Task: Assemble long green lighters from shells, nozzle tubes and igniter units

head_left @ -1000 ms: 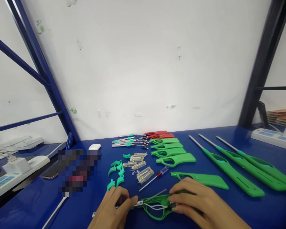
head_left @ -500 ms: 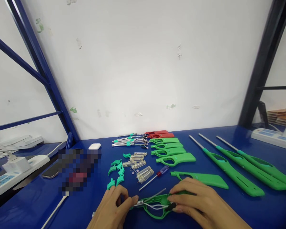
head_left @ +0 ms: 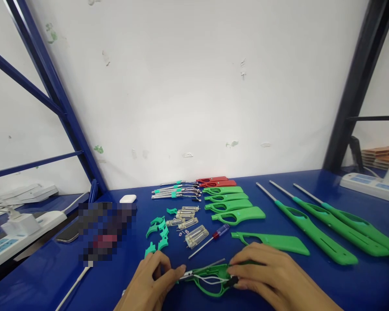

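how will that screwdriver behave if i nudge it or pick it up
The screwdriver would probably stay stiff, given its straight metal shaft. Its rounded-looking handle suggests it might roll. That thicker end may also weigh more.

The open shell [head_left: 221, 271] is green, its wires [head_left: 211, 283] white.

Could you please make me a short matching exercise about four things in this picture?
Things:
1. Screwdriver
2. Small clips
3. Three long lighters
4. Right hand

Descriptions:
A. Touching a green shell
B. On the right of the table, metal rods pointing toward the wall
C. Purple and red handle
D. Teal, lying beyond the left hand

Right pairs: 1-C, 2-D, 3-B, 4-A.
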{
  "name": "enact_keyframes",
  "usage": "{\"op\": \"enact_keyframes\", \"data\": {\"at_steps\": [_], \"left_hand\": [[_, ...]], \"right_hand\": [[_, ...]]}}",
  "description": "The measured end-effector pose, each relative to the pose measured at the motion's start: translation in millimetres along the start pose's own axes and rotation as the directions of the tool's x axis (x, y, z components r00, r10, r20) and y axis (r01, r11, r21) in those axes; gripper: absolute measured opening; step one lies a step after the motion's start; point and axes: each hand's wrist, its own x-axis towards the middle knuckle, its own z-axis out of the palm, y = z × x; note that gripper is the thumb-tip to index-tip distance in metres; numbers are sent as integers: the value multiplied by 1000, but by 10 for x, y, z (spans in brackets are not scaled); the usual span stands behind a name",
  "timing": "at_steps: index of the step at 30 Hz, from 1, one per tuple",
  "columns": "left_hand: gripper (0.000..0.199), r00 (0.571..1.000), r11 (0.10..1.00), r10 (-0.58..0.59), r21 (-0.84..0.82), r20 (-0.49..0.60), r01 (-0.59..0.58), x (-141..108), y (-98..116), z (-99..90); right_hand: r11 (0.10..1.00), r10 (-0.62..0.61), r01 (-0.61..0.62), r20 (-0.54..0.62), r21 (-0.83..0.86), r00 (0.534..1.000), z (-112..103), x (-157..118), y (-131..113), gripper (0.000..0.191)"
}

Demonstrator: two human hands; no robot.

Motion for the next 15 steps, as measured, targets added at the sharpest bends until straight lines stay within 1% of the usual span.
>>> {"op": "enact_keyframes", "data": {"at_steps": [2, 4, 7, 10, 15], "left_hand": [[25, 1000, 1000, 22, -12, 6, -22, 5, -19, -22], [25, 1000, 999, 29, -17, 12, -28, 12, -33, -39], [24, 1000, 1000, -1, -14, 18, 1, 25, -32, -43], [26, 999, 999, -36, -17, 21, 36, 32, -8, -21], [30, 999, 997, -30, -66, 35, 32, -5, 35, -7]], "right_hand": [[1000, -20, 20, -1, -6, 1000, -8, 7, -12, 27], [1000, -27, 27, -10, -10, 1000, -10, 9, -19, 27], [1000, -15, 15, -17, 0, 1000, 1, 2, -11, 22], [1000, 1, -1, -22, 11, 1000, 20, -9, 3, 21], [1000, -6, 4, -63, -24, 998, 38, -7, 5, 36]]}}
